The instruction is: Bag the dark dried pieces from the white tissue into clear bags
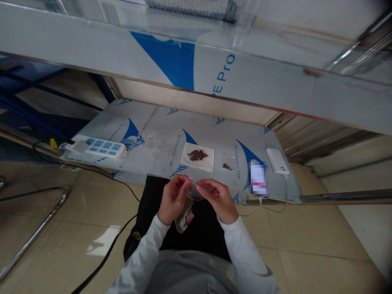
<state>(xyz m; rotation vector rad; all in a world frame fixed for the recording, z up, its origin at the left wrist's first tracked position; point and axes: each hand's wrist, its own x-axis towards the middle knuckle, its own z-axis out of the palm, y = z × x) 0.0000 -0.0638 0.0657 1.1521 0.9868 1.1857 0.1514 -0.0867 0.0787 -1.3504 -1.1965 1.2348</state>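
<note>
In the head view, the left hand and the right hand nearly meet, each with thumb and fingers pinched together on the top edge of a small clear bag. The bag hangs between them, just off the near edge of the bench. Its sides are partly behind the fingers, and being see-through against the black trousers, its contents cannot be made out.

Taking the hands as the clock's centre, a white sheet lies at 12 o'clock, with a heap of small dark screw-like pieces on it; those underneath are hidden. Near 2 o'clock lies a little bag of similar pieces, its clear edges faint. At 3 o'clock is a phone, its screen blurred into blocks, and beyond it, towards 2, a white power bank with a cable. Thin clear plastic near 11 almost vanishes into the printed film; whether it is one piece or several, I cannot tell. A power strip lies at 10.

High at 12, a grey cloth-like thing is cut off by the frame. At 9, so is a metal tube frame.
</note>
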